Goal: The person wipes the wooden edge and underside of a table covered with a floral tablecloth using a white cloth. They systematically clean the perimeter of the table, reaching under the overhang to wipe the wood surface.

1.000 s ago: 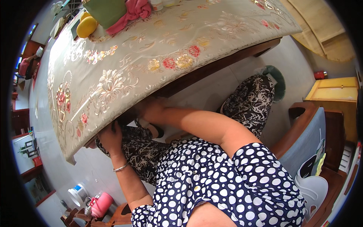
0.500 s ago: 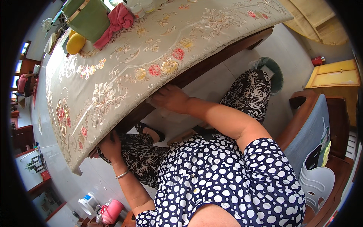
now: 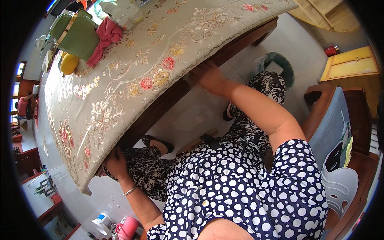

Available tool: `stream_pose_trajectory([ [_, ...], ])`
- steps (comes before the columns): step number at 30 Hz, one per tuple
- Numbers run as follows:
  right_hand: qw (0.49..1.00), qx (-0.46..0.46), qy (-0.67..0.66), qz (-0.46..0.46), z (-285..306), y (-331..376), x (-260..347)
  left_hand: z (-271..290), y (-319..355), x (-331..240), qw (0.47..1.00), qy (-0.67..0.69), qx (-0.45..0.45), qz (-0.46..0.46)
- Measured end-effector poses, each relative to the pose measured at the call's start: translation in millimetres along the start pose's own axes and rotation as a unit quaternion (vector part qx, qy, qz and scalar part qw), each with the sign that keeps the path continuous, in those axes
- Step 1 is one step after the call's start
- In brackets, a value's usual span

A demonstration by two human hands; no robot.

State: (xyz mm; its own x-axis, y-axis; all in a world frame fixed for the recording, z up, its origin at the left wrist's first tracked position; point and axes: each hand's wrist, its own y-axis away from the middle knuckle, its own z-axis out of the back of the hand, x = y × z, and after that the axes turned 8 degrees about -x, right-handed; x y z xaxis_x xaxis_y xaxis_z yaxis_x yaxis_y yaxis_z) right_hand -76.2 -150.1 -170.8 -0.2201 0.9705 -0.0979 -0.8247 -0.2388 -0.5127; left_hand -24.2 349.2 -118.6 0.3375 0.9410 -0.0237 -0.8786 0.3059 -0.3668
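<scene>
My right hand [image 3: 211, 79] presses against the dark wooden side of the table [image 3: 170, 97], just below the cloth's edge. Its fingers look curled and blurred, with a greyish, soft-looking bit at their tips that I cannot make out. At the table's near left corner is my left hand [image 3: 115, 163], a bracelet on its wrist. The fingers of that hand are mostly hidden at the wooden edge beneath the overhang. A beige tablecloth [image 3: 120, 96] with embroidered flowers covers the tabletop.
On the table stand a green bin-like container [image 3: 82, 38], a red-pink cloth [image 3: 107, 36], a yellow rounded object [image 3: 69, 64] and bottles [image 3: 134, 14]. A lined waste bin [image 3: 290, 74] is beyond my knee. A blue-cushioned wooden seat [image 3: 330, 120] lies right; a pink jug [image 3: 128, 228] sits lower left.
My right hand has slid along the table's wooden side, up and to the right, away from my left hand. My right knee has shifted slightly, and the view has turned a little. My left hand stays at the corner.
</scene>
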Motion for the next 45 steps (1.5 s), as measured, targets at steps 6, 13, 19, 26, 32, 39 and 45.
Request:
stream_pose_trajectory([
  [6, 0.986, 0.087, 0.089, -0.115, 26, 14, -60, 1, -1, 1, 1.000, -0.011, 0.009, -0.007],
  [13, 0.936, 0.095, 0.095, -0.324, 23, 18, -70, 0, 0, 2, 1.000, 0.000, -0.013, -0.028],
  [19, 0.988, -0.062, 0.056, -0.131, 4, 21, -21, -4, 1, -1, 0.999, 0.026, -0.035, 0.003],
  [26, 0.991, -0.081, -0.100, -0.043, -14, -9, 73, 1, 3, -3, 0.998, 0.051, -0.040, 0.014],
  [32, 0.983, -0.064, -0.174, 0.006, -28, -35, 139, 6, 0, -12, 0.997, 0.034, -0.065, -0.003],
  [39, 0.905, 0.188, -0.347, -0.162, -14, -94, 210, 2, 1, -7, 0.999, 0.016, -0.043, 0.018],
  [45, 0.975, -0.012, -0.183, 0.125, -53, -76, 236, -1, -4, -3, 0.998, 0.021, -0.065, -0.010],
])
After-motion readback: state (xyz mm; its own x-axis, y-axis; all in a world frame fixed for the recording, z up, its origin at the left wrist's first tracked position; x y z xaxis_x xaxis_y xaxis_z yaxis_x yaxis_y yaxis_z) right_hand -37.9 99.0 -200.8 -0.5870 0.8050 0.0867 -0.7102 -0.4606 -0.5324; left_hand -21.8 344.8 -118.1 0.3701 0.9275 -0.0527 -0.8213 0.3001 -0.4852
